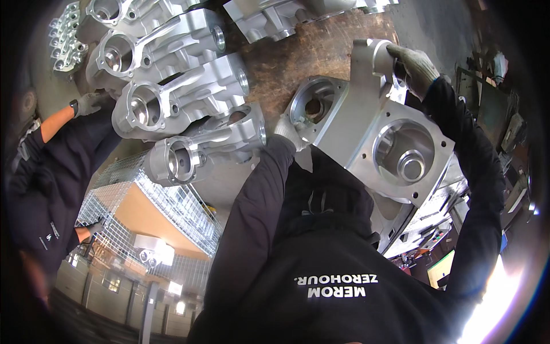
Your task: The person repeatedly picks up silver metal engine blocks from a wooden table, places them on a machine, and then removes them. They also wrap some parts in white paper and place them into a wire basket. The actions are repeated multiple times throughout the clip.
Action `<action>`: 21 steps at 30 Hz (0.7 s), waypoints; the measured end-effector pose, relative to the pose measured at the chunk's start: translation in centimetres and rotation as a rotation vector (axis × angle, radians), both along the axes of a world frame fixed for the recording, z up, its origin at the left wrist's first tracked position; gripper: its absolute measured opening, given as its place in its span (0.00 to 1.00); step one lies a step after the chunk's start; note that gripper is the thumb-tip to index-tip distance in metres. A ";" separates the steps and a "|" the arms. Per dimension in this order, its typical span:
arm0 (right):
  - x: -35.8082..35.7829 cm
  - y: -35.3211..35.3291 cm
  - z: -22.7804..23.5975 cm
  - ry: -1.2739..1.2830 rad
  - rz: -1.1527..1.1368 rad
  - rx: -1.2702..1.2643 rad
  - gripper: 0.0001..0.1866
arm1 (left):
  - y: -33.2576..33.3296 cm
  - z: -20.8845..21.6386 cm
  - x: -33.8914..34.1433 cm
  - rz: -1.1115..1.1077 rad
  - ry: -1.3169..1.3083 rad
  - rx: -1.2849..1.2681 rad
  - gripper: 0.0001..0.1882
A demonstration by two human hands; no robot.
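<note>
A large silver metal casting (349, 123) with round bores and a square flange stands tilted right in front of my body. My right hand (417, 70), in a pale knit glove, curls its fingers over the casting's far right end. On the near left side, my left hand (291, 132), gloved too, grips the casting's edge beside a round bore; part of its fingers is hidden. Just left of that hand lies a smaller silver casting (215, 137), the nearest of several similar ones in a row.
The castings rest on a worn brown tabletop (312, 51). More metal parts (275, 17) lie at its far edge. At the left stands a person in dark clothes, a gloved hand (90, 105) near the row. A wire mesh cage (114, 198) is below left; cluttered equipment (498, 114) lines the right.
</note>
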State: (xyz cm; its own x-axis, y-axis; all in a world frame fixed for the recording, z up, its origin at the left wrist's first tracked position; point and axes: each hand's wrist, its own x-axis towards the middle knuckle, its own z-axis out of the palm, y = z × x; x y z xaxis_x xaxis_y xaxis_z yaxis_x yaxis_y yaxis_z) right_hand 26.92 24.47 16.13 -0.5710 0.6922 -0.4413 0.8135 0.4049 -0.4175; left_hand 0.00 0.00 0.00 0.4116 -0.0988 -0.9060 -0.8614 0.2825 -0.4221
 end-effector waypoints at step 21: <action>-5.7 -5.1 2.6 0.360 -1.329 -0.517 0.24 | -6.2 4.4 0.1 -0.746 0.438 0.511 0.23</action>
State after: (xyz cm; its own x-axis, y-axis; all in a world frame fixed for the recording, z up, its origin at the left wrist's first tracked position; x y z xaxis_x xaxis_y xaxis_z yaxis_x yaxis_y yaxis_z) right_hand 21.17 19.34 18.72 0.2139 0.5976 -0.7728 0.2835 -0.7950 -0.5363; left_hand 0.06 -6.25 4.41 0.0234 0.2476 -0.9686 -0.4406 0.8722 0.2123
